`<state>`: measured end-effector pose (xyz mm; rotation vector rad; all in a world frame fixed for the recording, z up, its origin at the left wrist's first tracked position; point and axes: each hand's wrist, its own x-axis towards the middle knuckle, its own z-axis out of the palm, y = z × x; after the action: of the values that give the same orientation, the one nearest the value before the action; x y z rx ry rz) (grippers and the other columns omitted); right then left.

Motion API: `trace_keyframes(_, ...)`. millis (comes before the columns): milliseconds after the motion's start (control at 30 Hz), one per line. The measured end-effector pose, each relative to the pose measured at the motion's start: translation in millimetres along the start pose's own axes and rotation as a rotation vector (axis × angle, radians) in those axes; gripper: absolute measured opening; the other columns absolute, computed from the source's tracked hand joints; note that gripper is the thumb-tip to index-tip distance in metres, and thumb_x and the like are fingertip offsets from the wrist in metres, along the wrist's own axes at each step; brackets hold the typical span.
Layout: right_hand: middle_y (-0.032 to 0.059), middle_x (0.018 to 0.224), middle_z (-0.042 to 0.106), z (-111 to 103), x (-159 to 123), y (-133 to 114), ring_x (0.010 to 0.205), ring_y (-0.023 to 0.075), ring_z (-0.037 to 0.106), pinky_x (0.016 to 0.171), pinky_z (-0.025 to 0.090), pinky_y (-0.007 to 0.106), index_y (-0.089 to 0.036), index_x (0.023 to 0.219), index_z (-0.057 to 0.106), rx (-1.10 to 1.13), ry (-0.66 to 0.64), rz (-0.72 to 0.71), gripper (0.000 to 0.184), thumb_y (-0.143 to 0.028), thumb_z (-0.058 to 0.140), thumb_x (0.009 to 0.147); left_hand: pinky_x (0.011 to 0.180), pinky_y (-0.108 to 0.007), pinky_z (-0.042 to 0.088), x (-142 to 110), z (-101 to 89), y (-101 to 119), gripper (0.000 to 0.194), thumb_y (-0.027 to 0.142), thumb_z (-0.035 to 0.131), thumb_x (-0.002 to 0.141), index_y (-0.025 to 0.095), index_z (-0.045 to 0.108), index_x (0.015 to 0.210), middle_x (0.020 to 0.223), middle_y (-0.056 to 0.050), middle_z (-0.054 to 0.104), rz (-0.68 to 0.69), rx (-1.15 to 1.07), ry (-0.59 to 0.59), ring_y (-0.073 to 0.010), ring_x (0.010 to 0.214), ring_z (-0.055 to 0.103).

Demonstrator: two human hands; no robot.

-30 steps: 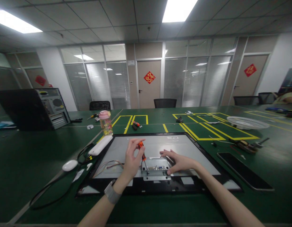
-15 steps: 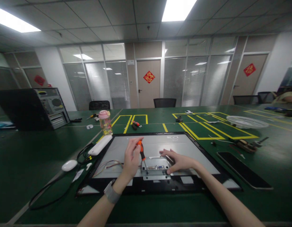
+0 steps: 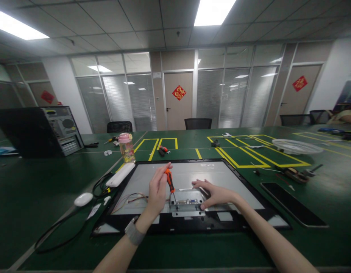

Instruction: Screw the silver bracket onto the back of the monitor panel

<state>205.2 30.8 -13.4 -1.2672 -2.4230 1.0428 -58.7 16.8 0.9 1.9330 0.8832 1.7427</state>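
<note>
My left hand (image 3: pixel 158 190) is closed on an orange and black screwdriver (image 3: pixel 170 181), which leans with its tip down at the front edge of a metal bracket (image 3: pixel 189 214). The bracket carries a row of ports, a blue one among them. It sits on the grey back of a flat display panel (image 3: pixel 169 170) with a black frame. My right hand (image 3: pixel 213 194) rests with fingers spread over the right end of the bracket, the thumb touching its edge. Thin coloured wires (image 3: pixel 130 199) lie on the panel left of the bracket.
Left of the panel are a white box-shaped adapter (image 3: pixel 120 174), a white mouse (image 3: pixel 83 199), black cables and a pink bottle (image 3: pixel 126 148). A computer case (image 3: pixel 36 131) stands at far left. On the right lie a phone (image 3: pixel 291 204), tools (image 3: pixel 296 174) and a white round frame (image 3: pixel 297 146).
The screwdriver handle has turned slightly in my left hand, whose fingers have shifted a little. My right hand and the panel stay in place.
</note>
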Motion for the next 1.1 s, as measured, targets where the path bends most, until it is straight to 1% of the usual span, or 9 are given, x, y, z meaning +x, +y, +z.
trace_keyframes(100,0.0079,0.154,0.025,0.1,0.1,-0.1,0.143,0.0329,0.005,0.117,-0.001,0.05,-0.024,0.136,0.04,-0.006,-0.003,0.006,0.091,-0.066,0.071,0.062,0.088,-0.032,0.043,-0.1,0.8,0.5,0.033,0.027,0.041,0.094,0.021,0.058,0.122,0.106,-0.007,0.062,-0.026,-0.021,-0.011,-0.018,0.096,0.058)
trace_keyframes(233,0.0066,0.153,0.026,0.2,0.7,1.9,0.143,0.0327,0.004,0.117,-0.002,0.051,-0.026,0.135,0.041,-0.008,-0.001,-0.012,0.088,-0.065,0.072,0.062,0.078,-0.028,0.046,0.4,2.3,-1.6,0.023,0.028,0.056,0.087,0.02,0.064,0.108,0.089,-0.004,0.058,0.028,0.003,0.022,-0.0158,0.082,0.056)
trace_keyframes(300,0.0064,0.153,0.026,0.4,1.1,2.8,0.143,0.0329,0.004,0.117,-0.002,0.051,-0.026,0.135,0.041,-0.006,-0.003,-0.013,0.089,-0.065,0.072,0.062,0.076,-0.027,0.046,0.2,2.1,-2.3,0.021,0.028,0.059,0.085,0.02,0.064,0.104,0.088,-0.003,0.056,0.052,0.023,0.026,-0.0154,0.081,0.055)
trace_keyframes(433,0.007,0.153,0.026,0.5,1.3,2.7,0.143,0.0324,0.008,0.117,0.0,0.05,-0.025,0.135,0.041,-0.014,0.002,-0.021,0.087,-0.064,0.071,0.063,0.086,-0.031,0.044,-1.4,0.4,-1.1,0.028,0.027,0.042,0.094,0.021,0.062,0.112,0.106,-0.007,0.06,0.016,0.007,-0.012,-0.0175,0.097,0.057)
trace_keyframes(500,0.0068,0.153,0.026,0.5,1.0,1.9,0.143,0.0323,0.008,0.117,0.001,0.05,-0.025,0.134,0.042,-0.019,0.002,-0.019,0.086,-0.064,0.071,0.063,0.087,-0.031,0.043,-1.8,-0.1,-0.6,0.031,0.026,0.037,0.095,0.02,0.06,0.115,0.107,-0.007,0.061,-0.011,-0.024,-0.016,-0.0174,0.096,0.058)
trace_keyframes(567,0.0066,0.153,0.026,0.4,0.7,1.4,0.143,0.0321,0.008,0.117,0.001,0.05,-0.025,0.133,0.042,-0.016,0.002,-0.018,0.086,-0.064,0.071,0.063,0.083,-0.03,0.045,-1.4,0.2,-0.6,0.03,0.027,0.04,0.095,0.019,0.061,0.114,0.1,-0.007,0.062,-0.014,-0.025,-0.012,-0.0168,0.09,0.059)
trace_keyframes(733,0.0069,0.153,0.026,0.6,1.0,2.2,0.143,0.0316,0.006,0.117,-0.002,0.05,-0.024,0.133,0.042,-0.008,0.001,-0.022,0.085,-0.064,0.072,0.064,0.073,-0.026,0.046,0.3,1.4,0.1,0.018,0.028,0.058,0.085,0.02,0.065,0.1,0.084,-0.002,0.053,0.046,0.064,0.039,-0.0141,0.076,0.054)
trace_keyframes(967,0.0067,0.153,0.026,0.5,1.1,2.5,0.143,0.0322,0.005,0.117,-0.002,0.05,-0.026,0.134,0.042,-0.007,-0.001,-0.013,0.088,-0.064,0.073,0.062,0.085,-0.033,0.045,-1.6,-0.1,1.8,0.03,0.028,0.039,0.094,0.02,0.062,0.112,0.103,-0.007,0.062,-0.042,-0.023,0.003,-0.019,0.095,0.058)
trace_keyframes(1100,0.0059,0.153,0.026,0.1,0.1,1.2,0.143,0.0323,0.005,0.117,-0.002,0.051,-0.027,0.134,0.041,-0.001,-0.004,-0.014,0.087,-0.066,0.072,0.062,0.077,-0.028,0.046,-1.1,0.8,-0.4,0.025,0.028,0.048,0.091,0.02,0.064,0.109,0.095,-0.006,0.06,-0.021,0.003,0.023,-0.0167,0.086,0.057)
